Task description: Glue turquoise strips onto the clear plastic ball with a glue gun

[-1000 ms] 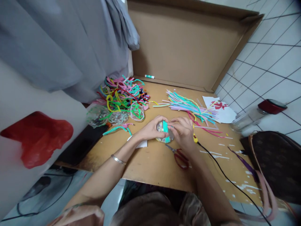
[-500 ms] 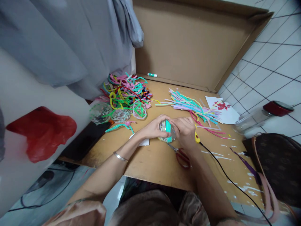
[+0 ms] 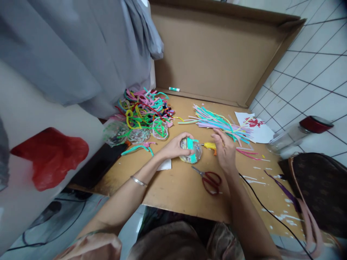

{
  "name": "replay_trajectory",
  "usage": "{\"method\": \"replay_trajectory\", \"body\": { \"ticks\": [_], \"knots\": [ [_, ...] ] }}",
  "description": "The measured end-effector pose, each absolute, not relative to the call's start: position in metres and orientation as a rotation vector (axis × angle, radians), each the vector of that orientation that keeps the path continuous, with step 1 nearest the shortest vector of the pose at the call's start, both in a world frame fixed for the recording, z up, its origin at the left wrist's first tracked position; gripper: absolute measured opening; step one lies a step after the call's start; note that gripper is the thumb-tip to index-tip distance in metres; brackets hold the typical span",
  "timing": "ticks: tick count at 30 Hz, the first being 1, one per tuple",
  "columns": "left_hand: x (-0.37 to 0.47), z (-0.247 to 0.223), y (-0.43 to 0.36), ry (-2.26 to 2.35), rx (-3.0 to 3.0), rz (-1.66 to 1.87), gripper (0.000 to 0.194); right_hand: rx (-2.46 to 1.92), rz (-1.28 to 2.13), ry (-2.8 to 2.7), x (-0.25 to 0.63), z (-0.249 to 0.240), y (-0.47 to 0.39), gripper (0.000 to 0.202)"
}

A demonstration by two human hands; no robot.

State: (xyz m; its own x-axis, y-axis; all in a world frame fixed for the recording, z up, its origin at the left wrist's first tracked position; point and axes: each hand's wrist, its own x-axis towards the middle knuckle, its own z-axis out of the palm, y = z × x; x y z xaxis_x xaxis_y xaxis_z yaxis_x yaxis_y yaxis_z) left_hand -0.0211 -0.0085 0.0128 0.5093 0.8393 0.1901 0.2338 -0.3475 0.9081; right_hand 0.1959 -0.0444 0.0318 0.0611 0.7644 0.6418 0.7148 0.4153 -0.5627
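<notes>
My left hand (image 3: pixel 177 146) is wrapped round a clear rounded object (image 3: pixel 198 153) with a teal strip (image 3: pixel 192 150) across it. Just to its right, my right hand (image 3: pixel 225 150) is beside a yellow glue gun (image 3: pixel 210 145), whose nozzle points left at the clear object. The fingers of my right hand partly hide the gun's rear, so its grip cannot be made out. Red-handled scissors (image 3: pixel 211 180) lie on the table below the two hands. A white piece of paper (image 3: pixel 165 165) shows under my left wrist.
Tangled colourful pipe cleaners (image 3: pixel 143 108) and clear wrapped shapes (image 3: pixel 115 133) fill the left back. Straight pipe cleaners (image 3: pixel 217 121) lie behind my right hand. A bottle (image 3: pixel 292 137) and brown bag (image 3: pixel 317 191) stand right, near a black cable (image 3: pixel 260 200). Cardboard (image 3: pixel 211 54) rises behind.
My right hand has left the clear object and moved right, beside the glue gun. The gun's yellow front now points left at the object. My left hand still holds the object.
</notes>
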Motion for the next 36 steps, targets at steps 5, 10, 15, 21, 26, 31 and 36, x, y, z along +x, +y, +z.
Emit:
{"method": "replay_trajectory", "body": {
  "ticks": [5, 10, 15, 21, 26, 31, 36],
  "knots": [
    [-0.023, 0.010, -0.004, 0.884, 1.783, 0.874, 0.049, -1.864, -0.238, -1.647, 0.227, 0.010, -0.039, 0.043],
    [-0.024, 0.010, -0.003, 0.872, 1.742, 0.873, 0.049, -2.092, -0.543, -1.779, 0.224, -0.010, -0.043, 0.056],
    [-0.025, 0.007, -0.002, 0.853, 1.740, 0.824, 0.062, -2.394, -0.292, -1.806, 0.219, -0.006, -0.043, 0.051],
    [-0.022, 0.006, -0.004, 0.864, 1.752, 0.851, 0.082, -2.619, 0.138, -1.672, 0.210, 0.016, -0.040, 0.050],
    [-0.022, 0.006, -0.005, 0.908, 1.804, 0.847, 0.068, -2.476, 0.025, -1.450, 0.215, 0.031, -0.044, 0.054],
    [-0.021, 0.007, -0.004, 0.912, 1.766, 0.865, 0.064, -2.172, -0.183, -1.434, 0.220, 0.036, -0.047, 0.046],
    [-0.020, 0.006, -0.003, 0.906, 1.744, 0.874, 0.063, -1.987, -0.250, -1.555, 0.208, 0.034, -0.050, 0.033]
  ]
}}
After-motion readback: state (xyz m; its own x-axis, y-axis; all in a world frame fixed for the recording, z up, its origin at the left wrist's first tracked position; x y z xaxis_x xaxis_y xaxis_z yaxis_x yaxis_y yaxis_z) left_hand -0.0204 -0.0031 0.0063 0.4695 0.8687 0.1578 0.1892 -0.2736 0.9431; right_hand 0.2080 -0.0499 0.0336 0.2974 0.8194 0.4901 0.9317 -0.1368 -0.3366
